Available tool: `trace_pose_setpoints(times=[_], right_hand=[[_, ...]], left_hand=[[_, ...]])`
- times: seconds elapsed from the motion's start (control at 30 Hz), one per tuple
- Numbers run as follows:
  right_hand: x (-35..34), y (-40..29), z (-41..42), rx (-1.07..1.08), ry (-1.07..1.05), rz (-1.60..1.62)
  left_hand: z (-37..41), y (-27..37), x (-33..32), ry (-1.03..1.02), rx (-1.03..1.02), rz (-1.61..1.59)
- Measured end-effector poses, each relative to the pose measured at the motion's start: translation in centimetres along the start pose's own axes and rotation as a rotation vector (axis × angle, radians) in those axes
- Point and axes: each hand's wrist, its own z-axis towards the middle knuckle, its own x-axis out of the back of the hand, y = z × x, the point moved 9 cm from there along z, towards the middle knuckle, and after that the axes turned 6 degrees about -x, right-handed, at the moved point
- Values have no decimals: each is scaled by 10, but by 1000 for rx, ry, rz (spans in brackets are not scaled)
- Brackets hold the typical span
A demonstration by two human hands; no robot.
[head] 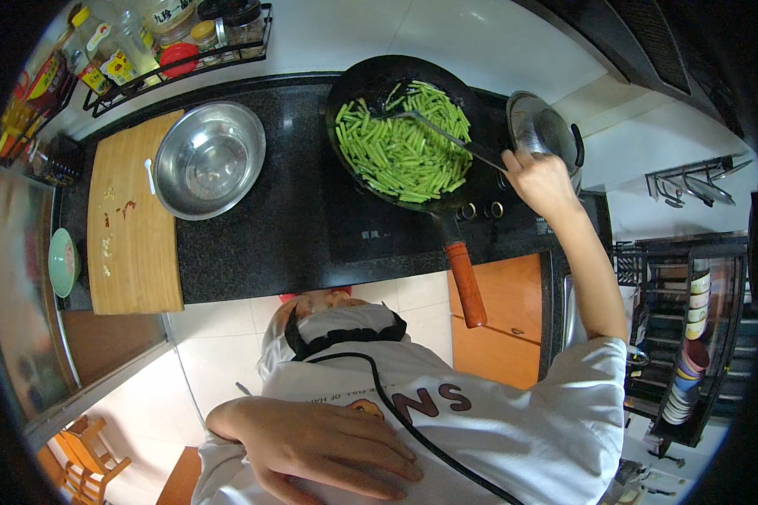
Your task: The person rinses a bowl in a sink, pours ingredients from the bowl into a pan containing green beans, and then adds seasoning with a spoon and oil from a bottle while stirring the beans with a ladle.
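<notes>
My right hand (537, 180) grips the dark handle of a metal cooking spatula (445, 132), whose head lies among cut green beans (410, 151). The beans cover much of the inside of a black wok (360, 79). Its wooden handle (466, 284) juts over the counter's front edge, with neither hand on it. My left hand (328, 442) lies flat against the front of my white T-shirt (511, 435), holding nothing, its fingers extended and slightly apart.
Left of the wok, a steel basin (211, 158) overlaps a wooden cutting board (136, 252) bearing chopped bits and a small white spoon (149, 177). A green bowl (63, 262) stands beyond. A lidded pot (540, 126) sits right of the wok; a bottle rack (177, 69) hangs back left.
</notes>
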Motion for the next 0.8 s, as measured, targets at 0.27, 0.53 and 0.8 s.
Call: trace_pose_setpoints(times=[0.27, 0.53, 0.8], right_hand=[[60, 8, -56, 75, 12, 14], [30, -7, -14, -37, 115, -21], [28, 16, 11, -95, 186, -55]], left_hand=[[2, 0, 3, 32, -14, 45], [5, 1, 2, -1, -18, 22], [-6, -6, -2, 56, 16, -23]])
